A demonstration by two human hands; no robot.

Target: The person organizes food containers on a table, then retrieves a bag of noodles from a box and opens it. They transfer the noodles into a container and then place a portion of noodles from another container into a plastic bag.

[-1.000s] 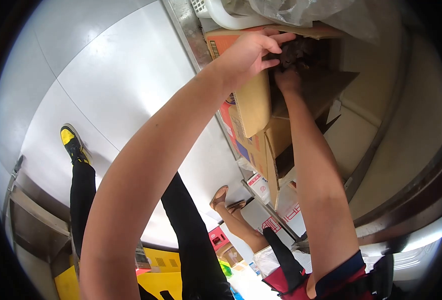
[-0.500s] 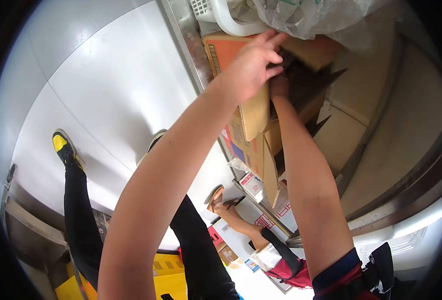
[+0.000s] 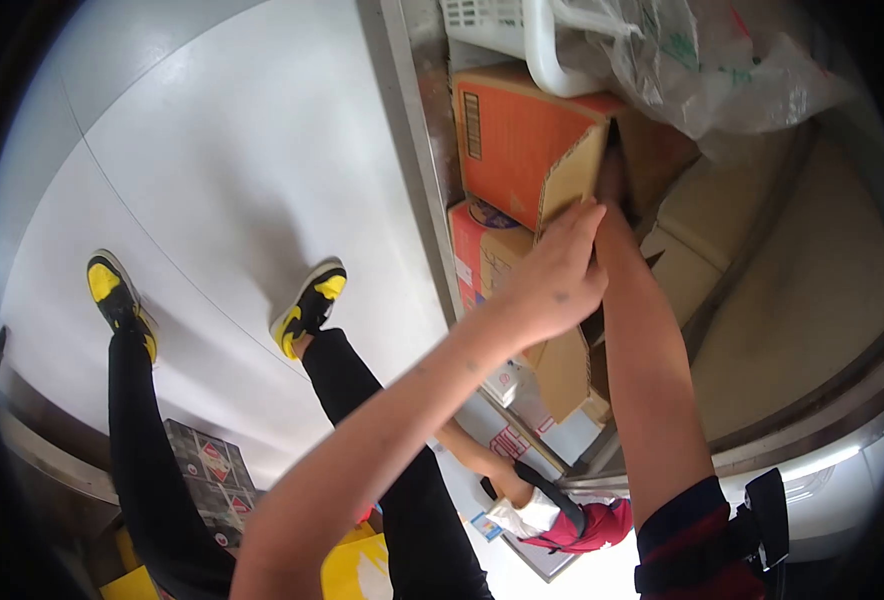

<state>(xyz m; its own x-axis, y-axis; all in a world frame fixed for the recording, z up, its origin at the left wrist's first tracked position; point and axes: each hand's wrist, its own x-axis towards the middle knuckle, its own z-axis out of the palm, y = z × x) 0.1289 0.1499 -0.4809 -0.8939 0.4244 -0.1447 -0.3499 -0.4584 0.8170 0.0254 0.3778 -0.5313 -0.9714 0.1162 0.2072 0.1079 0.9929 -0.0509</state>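
An orange-and-brown cardboard box [image 3: 507, 135] stands on a ledge, its flaps up. My right hand [image 3: 613, 182] reaches into the dark gap of the box; its fingers are hidden inside. My left hand [image 3: 560, 275] is at the raised flap [image 3: 574, 180], beside my right wrist. Its fingers are bent and closed at the flap's lower edge. Below the orange box is another carton [image 3: 482, 245] with pink and brown sides. A loose brown flap [image 3: 562, 375] hangs under my left hand.
A white plastic basket [image 3: 487, 25] and a clear plastic bag [image 3: 707, 75] sit above the box. A metal ledge edge [image 3: 427, 150] runs beside it. Another person in a red garment [image 3: 592, 525] is at the bottom. A dark patterned box [image 3: 207, 470] stands near my legs.
My left hand has come down from the top of the orange box to the flap edge, its fingers closing. The view has shifted, while my right hand stays inside the box.
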